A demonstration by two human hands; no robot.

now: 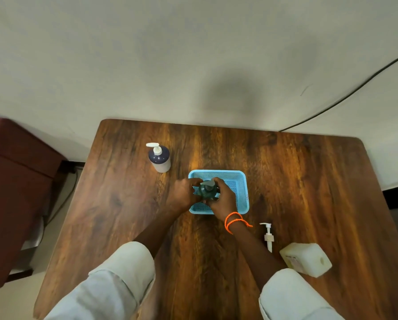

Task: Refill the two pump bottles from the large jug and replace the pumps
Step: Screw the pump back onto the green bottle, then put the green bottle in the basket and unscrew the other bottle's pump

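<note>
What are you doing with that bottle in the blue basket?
A person is holding a dark green pump bottle with both hands, the left hand and the right hand, over the blue basket. A second pump bottle stands on the table with its pump on. A loose white pump lies beside the large white jug.

A dark wooden table (309, 181) carries a light blue mesh basket (240, 181) near its middle, a navy pump bottle (159, 159) far left, a loose white pump (268, 236) and a white jug (305, 258) near right.
</note>
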